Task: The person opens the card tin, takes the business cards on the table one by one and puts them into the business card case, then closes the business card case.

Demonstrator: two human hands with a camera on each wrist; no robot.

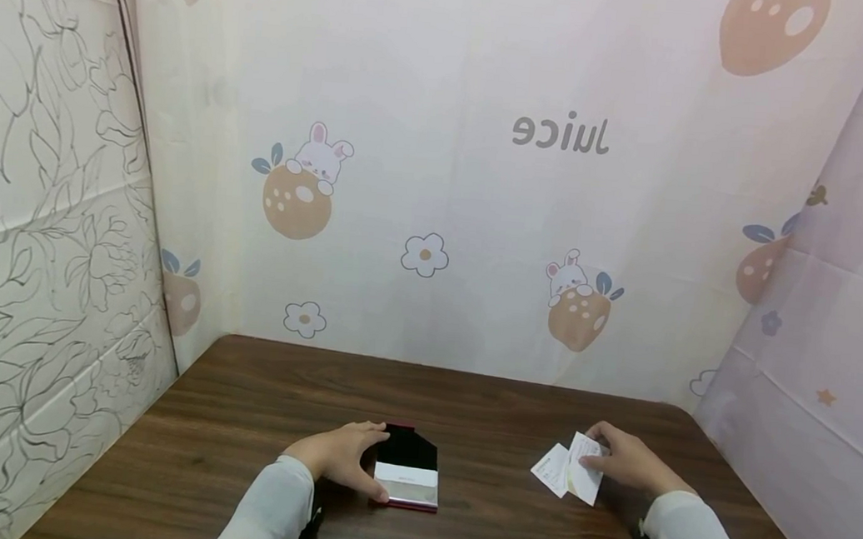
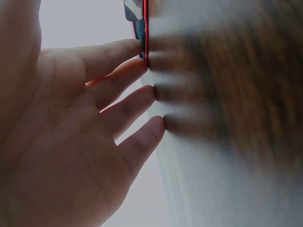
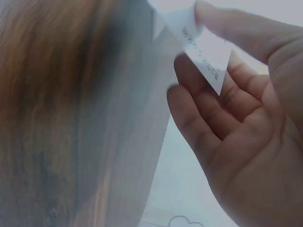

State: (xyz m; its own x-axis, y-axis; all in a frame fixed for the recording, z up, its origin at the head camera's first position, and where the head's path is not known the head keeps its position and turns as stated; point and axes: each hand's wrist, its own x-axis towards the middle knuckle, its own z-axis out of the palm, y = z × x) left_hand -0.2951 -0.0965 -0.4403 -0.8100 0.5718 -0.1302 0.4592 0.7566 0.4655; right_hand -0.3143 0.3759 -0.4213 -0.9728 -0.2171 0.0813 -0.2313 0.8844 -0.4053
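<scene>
An open business card case [image 1: 416, 494] with a red edge, a black flap and a silvery inside lies on the table. A white strip, perhaps a card, crosses its middle. My left hand [image 1: 343, 455] rests along its left side, thumb at the near corner and a fingertip at the flap. In the left wrist view, the fingers [image 2: 135, 94] are spread and nearly straight, touching the red edge and tabletop. My right hand [image 1: 632, 461] pinches a white business card [image 1: 583, 485] between thumb and fingers. Another white card [image 1: 552, 470] lies partly behind it, to the left.
The dark wooden table [image 1: 240, 423] extends around both hands. A printed curtain [image 1: 438, 178] stands along its far edge. More patterned cloth hangs at the left [image 1: 51, 234] and right.
</scene>
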